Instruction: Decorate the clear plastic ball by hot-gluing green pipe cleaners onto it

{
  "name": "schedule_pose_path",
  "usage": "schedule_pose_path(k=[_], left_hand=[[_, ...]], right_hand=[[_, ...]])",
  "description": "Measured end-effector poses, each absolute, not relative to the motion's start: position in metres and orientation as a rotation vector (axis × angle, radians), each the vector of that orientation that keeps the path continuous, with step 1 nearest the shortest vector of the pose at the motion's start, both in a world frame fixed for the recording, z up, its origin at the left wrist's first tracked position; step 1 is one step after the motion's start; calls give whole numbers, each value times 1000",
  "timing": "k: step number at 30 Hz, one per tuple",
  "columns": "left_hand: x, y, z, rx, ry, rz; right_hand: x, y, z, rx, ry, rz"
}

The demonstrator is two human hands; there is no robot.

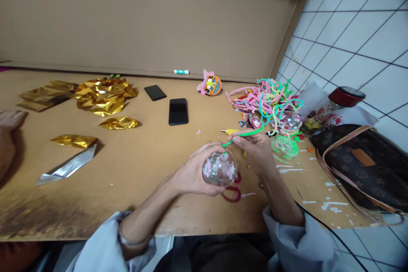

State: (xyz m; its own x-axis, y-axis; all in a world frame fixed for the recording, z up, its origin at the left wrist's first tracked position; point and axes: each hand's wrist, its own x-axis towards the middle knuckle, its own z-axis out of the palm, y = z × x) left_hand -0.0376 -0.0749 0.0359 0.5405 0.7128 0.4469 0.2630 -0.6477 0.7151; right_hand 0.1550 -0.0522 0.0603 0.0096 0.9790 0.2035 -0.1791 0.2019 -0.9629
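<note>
My left hand is wrapped round a clear plastic ball that has pale pink and white bits on it. Between the fingers of my right hand is a bright green pipe cleaner, its lower end reaching the top of the ball. Red-handled scissors lie on the table, partly hidden behind the ball. Just past my right hand sits a clear ball with green strands. A yellow glue-like tube with a pointed tip lies beyond my fingers.
A heap of coloured pipe cleaners lies at the back right, near a decorated figure. A brown handbag and a red-lidded jar stand right. Two phones, gold foil and another person's hand are left.
</note>
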Motion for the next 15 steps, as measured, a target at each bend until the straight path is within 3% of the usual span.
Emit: schedule_pose_path(k=[11, 15], left_hand=[[-38, -74, 37, 2154, 795, 1019], [-39, -73, 36, 2133, 760, 1034]], right_hand=[[156, -54, 62, -875, -1316, 1235], [156, -54, 61, -876, -1352, 1123]])
